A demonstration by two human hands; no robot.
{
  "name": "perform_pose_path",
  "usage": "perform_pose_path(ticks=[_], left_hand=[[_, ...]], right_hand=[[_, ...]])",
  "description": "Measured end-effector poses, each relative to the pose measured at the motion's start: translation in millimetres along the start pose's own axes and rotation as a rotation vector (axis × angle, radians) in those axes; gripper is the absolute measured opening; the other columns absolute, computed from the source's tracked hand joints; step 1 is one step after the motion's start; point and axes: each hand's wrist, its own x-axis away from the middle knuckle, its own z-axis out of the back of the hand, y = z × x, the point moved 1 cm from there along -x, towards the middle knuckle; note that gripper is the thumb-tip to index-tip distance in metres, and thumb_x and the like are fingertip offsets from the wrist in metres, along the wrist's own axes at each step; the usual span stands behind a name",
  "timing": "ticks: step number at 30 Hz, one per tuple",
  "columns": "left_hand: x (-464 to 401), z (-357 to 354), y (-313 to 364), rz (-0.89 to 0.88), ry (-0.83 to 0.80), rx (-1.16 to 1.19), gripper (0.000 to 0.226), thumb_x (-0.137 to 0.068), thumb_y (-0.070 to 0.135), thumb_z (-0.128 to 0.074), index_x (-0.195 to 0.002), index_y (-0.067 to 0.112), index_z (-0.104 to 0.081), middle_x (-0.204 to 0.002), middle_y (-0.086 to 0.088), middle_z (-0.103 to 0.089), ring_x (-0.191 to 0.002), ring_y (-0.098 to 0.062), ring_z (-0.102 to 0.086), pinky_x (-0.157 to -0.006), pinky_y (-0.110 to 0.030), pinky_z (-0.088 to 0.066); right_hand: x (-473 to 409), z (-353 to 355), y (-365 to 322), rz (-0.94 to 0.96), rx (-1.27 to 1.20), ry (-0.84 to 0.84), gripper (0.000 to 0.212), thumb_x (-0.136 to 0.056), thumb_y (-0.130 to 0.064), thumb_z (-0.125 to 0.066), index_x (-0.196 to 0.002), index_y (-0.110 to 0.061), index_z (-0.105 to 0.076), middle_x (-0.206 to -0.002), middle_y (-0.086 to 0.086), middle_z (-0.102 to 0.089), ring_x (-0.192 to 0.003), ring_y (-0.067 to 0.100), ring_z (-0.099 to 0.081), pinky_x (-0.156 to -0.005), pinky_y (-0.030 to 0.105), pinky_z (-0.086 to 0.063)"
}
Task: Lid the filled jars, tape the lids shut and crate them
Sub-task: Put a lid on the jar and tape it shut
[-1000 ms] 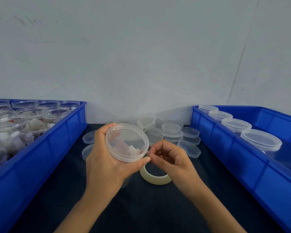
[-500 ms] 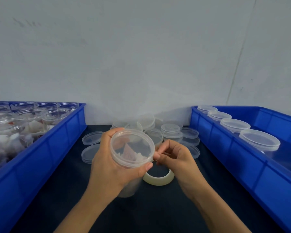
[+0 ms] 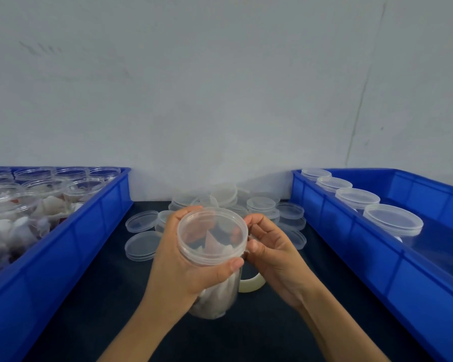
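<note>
Jar, lidded, raised over the mat betw. both crates. L hand wraps its neck, thumb clamped on lid rim, so we judge it steadied for taping. R hand pinches at the rim, prob. a tape end; tape roll lies just behind. Taped jars line right crate; open ones fill left crate.

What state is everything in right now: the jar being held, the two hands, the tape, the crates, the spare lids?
Held jar: filled, lidded.
Left hand: grips the jar.
Right hand: fingers curled at the lid's edge; what it pinches is unclear.
Tape roll: lying on the table.
Left crate: holds filled, unlidded jars.
Right crate: holds lidded jars.
Loose lids: lying on the table.
</note>
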Motion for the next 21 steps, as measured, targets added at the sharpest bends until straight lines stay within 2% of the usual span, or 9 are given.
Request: perform_pose_path(ticks=[7,10,11,13,15,17,19,21], left_hand=[[-3,-1,3,0.004,0.004,0.007,0.084,-0.041,0.05,-0.081,-0.115,0.026,-0.05,-0.107,0.011,-0.064,-0.103,0.007,-0.059,-0.082,-0.004,-0.043],[-6,-7,3,-0.01,-0.017,-0.079,0.088,-0.039,0.028,-0.099,-0.11,0.03,-0.048,-0.103,0.011,-0.061,-0.098,0.017,-0.056,-0.08,0.0,-0.041],[-6,-9,1,-0.012,-0.013,-0.092,0.085,-0.041,0.021,-0.099,-0.108,0.033,-0.048,-0.102,0.012,-0.06,-0.095,0.019,-0.056,-0.078,0.0,-0.041],[-7,-11,5,0.056,-0.02,-0.011,0.075,-0.043,0.027,-0.092,-0.106,0.034,-0.052,-0.102,0.01,-0.063,-0.093,0.016,-0.059,-0.075,-0.008,-0.044],[-11,-13,9,0.104,-0.058,0.046,0.08,-0.043,0.039,-0.098,-0.111,0.029,-0.057,-0.105,0.004,-0.066,-0.095,0.007,-0.063,-0.078,-0.016,-0.047],[-14,-18,16,0.1,-0.078,0.058,0.085,-0.043,0.041,-0.097,-0.116,0.023,-0.058,-0.104,0.004,-0.068,-0.097,-0.001,-0.065,-0.076,-0.015,-0.049],[-18,-27,26,0.111,-0.043,0.072,0.081,-0.042,0.034,-0.099,-0.111,0.03,-0.057,-0.099,0.009,-0.069,-0.094,-0.001,-0.065,-0.072,-0.017,-0.05],[-26,-37,37,0.109,-0.004,0.083,0.078,-0.042,0.038,-0.093,-0.111,0.027,-0.058,-0.099,0.007,-0.07,-0.094,-0.006,-0.066,-0.077,-0.03,-0.053]], right_hand=[[3,-1,-10,0.023,0.0,-0.035,0.055,-0.071,-0.039,-0.081,-0.107,-0.008,-0.054,-0.106,0.007,-0.06,-0.098,0.02,-0.06,-0.087,0.035,-0.05],[1,1,-12,0.032,0.044,0.011,0.058,-0.065,-0.037,-0.086,-0.103,-0.01,-0.053,-0.103,0.006,-0.06,-0.096,0.021,-0.058,-0.086,0.034,-0.05],[1,1,-13,0.03,0.048,0.012,0.056,-0.064,-0.036,-0.086,-0.102,-0.011,-0.053,-0.102,0.006,-0.06,-0.096,0.022,-0.058,-0.086,0.035,-0.05],[1,1,-19,0.028,0.039,-0.003,0.05,-0.067,-0.034,-0.084,-0.1,-0.014,-0.054,-0.101,0.004,-0.061,-0.093,0.019,-0.059,-0.084,0.034,-0.05],[2,1,-27,0.038,0.006,-0.003,0.048,-0.068,-0.035,-0.084,-0.098,-0.015,-0.053,-0.099,0.002,-0.061,-0.088,0.017,-0.059,-0.08,0.032,-0.049],[5,2,-36,0.053,-0.023,0.021,0.046,-0.069,-0.034,-0.083,-0.097,-0.015,-0.051,-0.096,0.001,-0.059,-0.083,0.017,-0.057,-0.076,0.032,-0.046],[8,3,-43,0.064,-0.031,0.061,0.031,-0.08,-0.026,-0.074,-0.096,-0.016,-0.05,-0.094,0.0,-0.058,-0.08,0.018,-0.051,-0.071,0.033,-0.042],[11,4,-53,0.073,-0.052,0.108,0.018,-0.087,-0.02,-0.064,-0.098,-0.017,-0.05,-0.093,0.0,-0.057,-0.079,0.02,-0.046,-0.069,0.033,-0.037]])
